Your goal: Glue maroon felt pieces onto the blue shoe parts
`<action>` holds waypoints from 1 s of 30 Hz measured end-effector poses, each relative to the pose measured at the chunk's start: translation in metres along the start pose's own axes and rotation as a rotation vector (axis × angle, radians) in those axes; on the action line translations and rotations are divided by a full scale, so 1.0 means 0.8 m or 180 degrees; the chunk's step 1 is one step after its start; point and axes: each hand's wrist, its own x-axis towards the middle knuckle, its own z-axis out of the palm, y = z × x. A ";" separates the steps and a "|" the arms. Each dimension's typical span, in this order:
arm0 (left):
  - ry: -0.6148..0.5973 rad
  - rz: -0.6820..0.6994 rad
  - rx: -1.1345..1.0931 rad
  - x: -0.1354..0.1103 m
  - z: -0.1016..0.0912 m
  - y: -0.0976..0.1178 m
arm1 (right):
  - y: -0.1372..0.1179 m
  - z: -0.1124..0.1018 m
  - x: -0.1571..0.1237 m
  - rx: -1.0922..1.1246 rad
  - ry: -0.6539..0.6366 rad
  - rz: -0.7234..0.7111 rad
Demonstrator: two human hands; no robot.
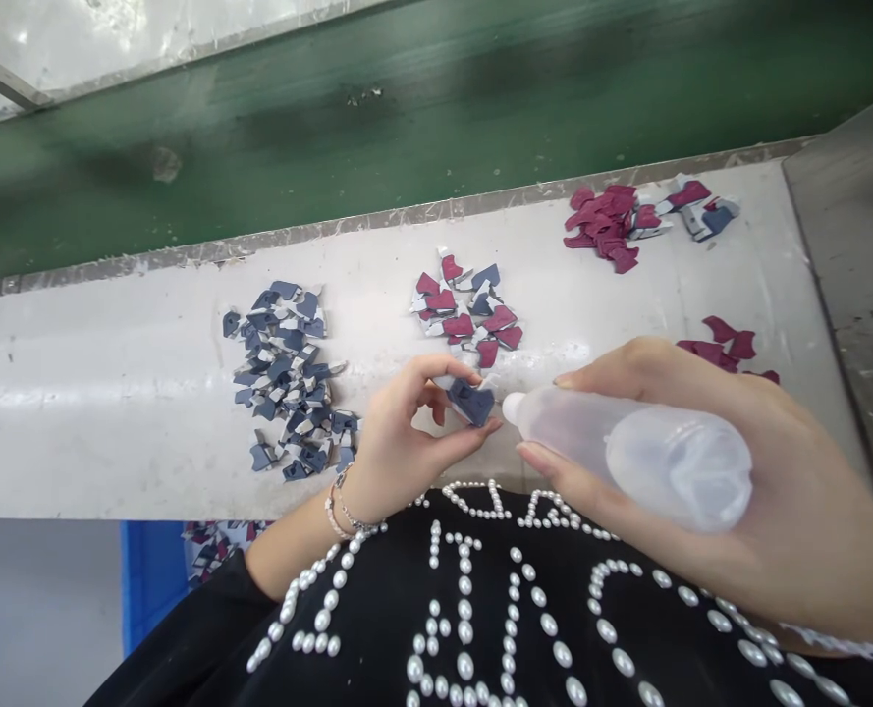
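Between thumb and fingers my left hand [407, 422] pinches a small dark blue and white moulded piece [471, 401], blue face up. My right hand [701, 471] is wrapped round a translucent plastic squeeze bottle [627, 442], tilted with its white tip [511, 407] close beside the piece. Whether the tip touches the piece I cannot tell. Just beyond my left hand lies a pile of maroon, blue and white pieces [465, 309]. To its left is a larger heap of blue and white pieces [285, 378].
Maroon flat pieces [605, 226] lie at the far right of the white table [112, 393], more [727, 344] behind my right hand. A green conveyor belt [407, 108] runs along the far edge. Below the near edge at left stands a blue bin [152, 579] holding similar pieces.
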 end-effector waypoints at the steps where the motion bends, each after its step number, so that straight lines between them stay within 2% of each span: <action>1: 0.0004 -0.0020 0.0001 0.000 0.000 0.000 | 0.000 0.000 0.000 0.0007 -0.0032 -0.0012; 16: -0.0051 -0.0020 0.0061 0.000 -0.001 0.002 | -0.001 -0.001 -0.001 -0.0019 0.0092 0.0096; 25: -0.0046 -0.0017 -0.0021 -0.002 -0.001 -0.002 | -0.005 0.003 0.002 0.0093 0.0047 -0.0030; 30: 0.0123 0.0012 -0.0298 -0.002 -0.004 -0.002 | 0.001 -0.008 -0.004 0.0127 0.0485 0.0414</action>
